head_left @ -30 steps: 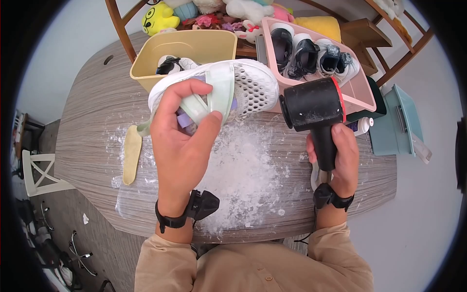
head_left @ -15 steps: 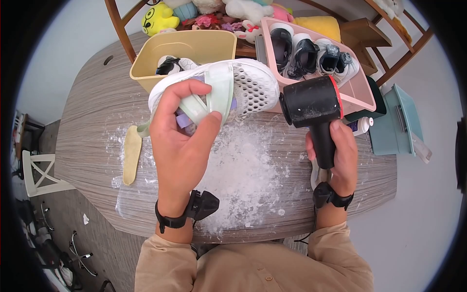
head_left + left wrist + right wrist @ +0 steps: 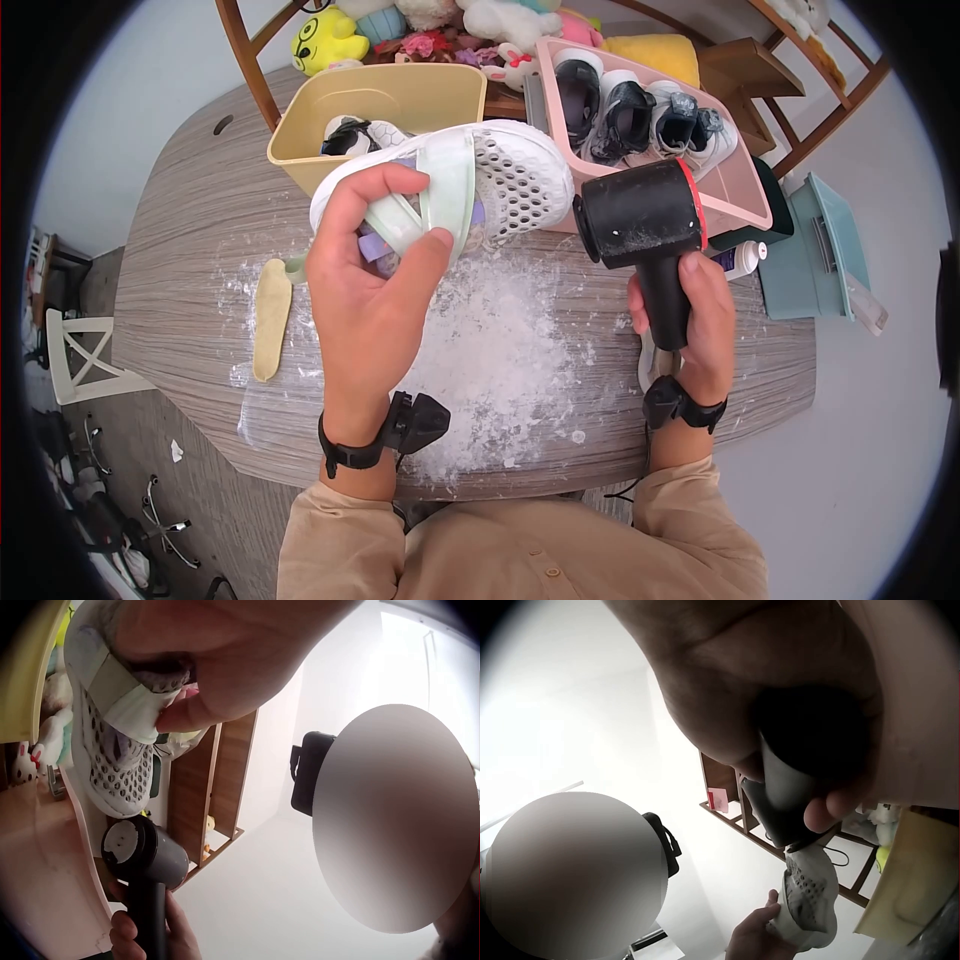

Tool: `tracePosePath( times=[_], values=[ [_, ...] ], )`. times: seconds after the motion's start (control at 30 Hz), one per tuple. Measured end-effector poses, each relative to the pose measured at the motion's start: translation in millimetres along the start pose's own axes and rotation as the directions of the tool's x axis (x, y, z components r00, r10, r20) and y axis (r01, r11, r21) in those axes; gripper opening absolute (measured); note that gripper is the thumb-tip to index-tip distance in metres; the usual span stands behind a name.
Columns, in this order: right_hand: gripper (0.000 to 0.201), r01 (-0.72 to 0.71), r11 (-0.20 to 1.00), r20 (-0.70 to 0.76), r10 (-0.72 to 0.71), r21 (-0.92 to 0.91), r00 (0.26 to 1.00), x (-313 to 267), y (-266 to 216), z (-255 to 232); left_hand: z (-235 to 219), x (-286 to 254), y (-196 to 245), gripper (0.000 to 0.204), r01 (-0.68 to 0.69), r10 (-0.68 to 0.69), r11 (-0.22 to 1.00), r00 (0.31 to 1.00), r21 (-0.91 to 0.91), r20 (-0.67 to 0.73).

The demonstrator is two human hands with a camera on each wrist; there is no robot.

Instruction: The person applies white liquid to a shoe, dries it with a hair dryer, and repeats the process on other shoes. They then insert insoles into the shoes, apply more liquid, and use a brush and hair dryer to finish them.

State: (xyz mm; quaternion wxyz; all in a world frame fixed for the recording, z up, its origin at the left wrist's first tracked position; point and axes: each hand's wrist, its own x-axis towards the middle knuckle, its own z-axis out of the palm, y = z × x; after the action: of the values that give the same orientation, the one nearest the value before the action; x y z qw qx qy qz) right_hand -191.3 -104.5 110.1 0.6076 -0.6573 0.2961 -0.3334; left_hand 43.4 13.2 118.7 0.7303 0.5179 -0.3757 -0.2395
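My left hand grips a white shoe with a perforated upper, thumb and forefinger at its pale green straps. The shoe is raised above the table, its holed end pointing right. A black hair dryer with a red rim is in my right hand, fingers wrapped round the handle. The dryer's nozzle faces the holed end, close by it. In the left wrist view the dryer's round front sits just below the shoe. The right wrist view has the dryer handle dark inside the hand.
White powder covers the table's middle. A yellowish insole lies at left. Behind stand a yellow bin with a shoe and a pink bin with several shoes. A white bottle and a teal box are at right.
The shoe has shifted and turned very slightly in my left hand's grip, its straps moving a little. The hair dryer has stayed nearly still.
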Motion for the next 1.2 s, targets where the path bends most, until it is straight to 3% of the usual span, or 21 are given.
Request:
tracePosePath(
  times=[1.2],
  values=[
    [0.041, 0.001, 0.995, 0.072, -0.009, 0.103, 0.997, 0.8, 3.1, -1.9, 0.1, 0.7, 0.8, 0.03, -0.002, 0.001, 0.999, 1.0, -0.054, -0.016]
  ],
)
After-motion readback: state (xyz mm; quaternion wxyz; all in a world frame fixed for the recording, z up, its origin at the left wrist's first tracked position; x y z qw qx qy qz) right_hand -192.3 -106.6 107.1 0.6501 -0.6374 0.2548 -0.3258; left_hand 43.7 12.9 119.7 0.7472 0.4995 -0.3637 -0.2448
